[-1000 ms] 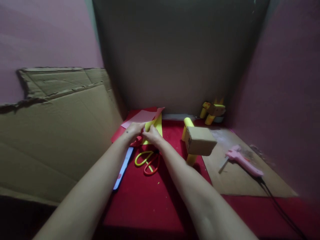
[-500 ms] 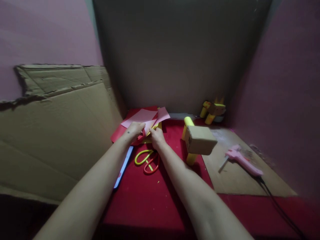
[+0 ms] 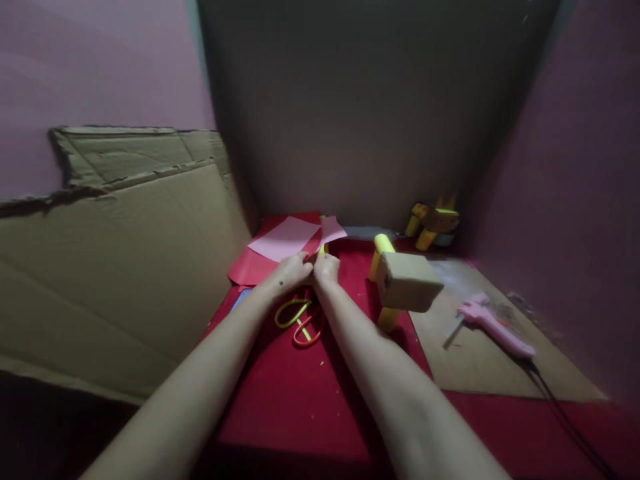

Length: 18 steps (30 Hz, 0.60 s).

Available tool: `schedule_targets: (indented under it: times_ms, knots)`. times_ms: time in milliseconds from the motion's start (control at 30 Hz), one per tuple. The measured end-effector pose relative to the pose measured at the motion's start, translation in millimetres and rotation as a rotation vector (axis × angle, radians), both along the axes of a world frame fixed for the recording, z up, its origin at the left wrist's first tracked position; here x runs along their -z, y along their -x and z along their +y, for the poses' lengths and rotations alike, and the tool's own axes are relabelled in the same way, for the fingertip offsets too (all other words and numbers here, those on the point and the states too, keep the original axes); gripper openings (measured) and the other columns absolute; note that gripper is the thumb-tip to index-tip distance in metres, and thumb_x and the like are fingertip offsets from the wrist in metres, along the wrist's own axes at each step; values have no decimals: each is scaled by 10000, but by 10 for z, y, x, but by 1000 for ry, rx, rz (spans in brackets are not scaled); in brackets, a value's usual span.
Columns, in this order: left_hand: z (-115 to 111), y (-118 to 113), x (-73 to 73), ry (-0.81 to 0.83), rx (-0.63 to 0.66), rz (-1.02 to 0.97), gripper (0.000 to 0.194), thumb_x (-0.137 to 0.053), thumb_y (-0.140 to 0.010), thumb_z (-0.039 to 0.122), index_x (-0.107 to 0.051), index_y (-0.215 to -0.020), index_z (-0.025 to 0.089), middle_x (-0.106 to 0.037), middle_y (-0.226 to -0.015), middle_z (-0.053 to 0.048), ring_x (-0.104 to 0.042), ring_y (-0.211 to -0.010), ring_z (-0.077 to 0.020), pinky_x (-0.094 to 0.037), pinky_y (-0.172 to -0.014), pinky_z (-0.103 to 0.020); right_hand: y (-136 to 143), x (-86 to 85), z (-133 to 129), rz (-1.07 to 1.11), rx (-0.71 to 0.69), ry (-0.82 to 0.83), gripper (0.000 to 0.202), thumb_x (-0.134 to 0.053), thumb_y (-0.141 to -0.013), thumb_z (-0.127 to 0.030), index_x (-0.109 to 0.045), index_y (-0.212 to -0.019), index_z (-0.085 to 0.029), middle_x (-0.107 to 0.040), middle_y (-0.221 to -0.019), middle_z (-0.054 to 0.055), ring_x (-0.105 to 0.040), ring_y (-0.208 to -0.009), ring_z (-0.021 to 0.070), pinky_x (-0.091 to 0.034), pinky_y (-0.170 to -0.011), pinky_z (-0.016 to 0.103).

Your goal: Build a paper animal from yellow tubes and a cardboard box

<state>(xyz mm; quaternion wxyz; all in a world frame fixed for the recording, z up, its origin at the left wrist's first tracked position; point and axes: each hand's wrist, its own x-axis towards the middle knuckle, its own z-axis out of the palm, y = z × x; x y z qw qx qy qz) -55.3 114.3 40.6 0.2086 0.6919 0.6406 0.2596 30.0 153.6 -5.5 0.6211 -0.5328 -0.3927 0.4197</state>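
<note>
My left hand [image 3: 294,272] is closed at the near edge of the paper pile, its fingertips on the red paper [image 3: 245,265]. Right beside it, almost touching, is my right hand [image 3: 327,269], closed like a fist. What lies inside its fingers is hidden; a bit of yellow paper [image 3: 323,249] shows just above them. A pink sheet [image 3: 285,238] lies on the red paper, and a smaller pink piece [image 3: 334,229] sits to its right. Scissors with a yellow and a red handle loop [image 3: 307,344] lie below my hands, blades hidden.
A cardboard box figure with yellow tube legs [image 3: 413,281] stands right of my right forearm. Farther right, a pink glue gun [image 3: 497,327] with a black cord rests on cardboard [image 3: 450,370]. A similar yellow-legged figure [image 3: 434,225] stands at the back. Cardboard [image 3: 150,267] walls the left; a blue-faced object [image 3: 241,298] is mostly covered.
My hands have drawn together and sit slightly closer to me. The pink sheet now lies flatter on the red paper, away from my fingers. My left forearm covers more of the blue-faced object.
</note>
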Motion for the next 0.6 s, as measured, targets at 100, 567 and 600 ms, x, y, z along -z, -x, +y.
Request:
schedule_targets:
  times_ms: [100, 567, 600]
  knots:
    - [0, 38, 71, 6, -10, 35, 311, -539, -860, 173, -599, -1165, 177, -651, -1168, -88, -586, -1102, -232, -444, -944, -366, 6, -157, -7, -116, 9, 21, 319, -562, -909, -328, -563, -1188, -174, -578, -1215, 79, -605, -1010, 229, -526, -833, 417]
    - [102, 309, 73, 116, -147, -157, 334, -584, -880, 331, -560, -1180, 185, -585, -1189, -80, -593, -1037, -233, -517, -838, -411, 106, -964, -262, -452, 183, -191, 228, -551, -841, -260, -600, -628, -196, -607, -655, 21, -554, -703, 177, -390, -684, 280]
    - [97, 299, 77, 111, -150, -198, 330, -580, -882, 335, -563, -1176, 185, -585, -1191, -77, -593, -1035, -234, -517, -839, -410, 104, -1076, -296, -463, 194, -217, 238, -544, -854, -273, -594, -635, -194, -586, -648, 11, -543, -696, 168, -386, -687, 280]
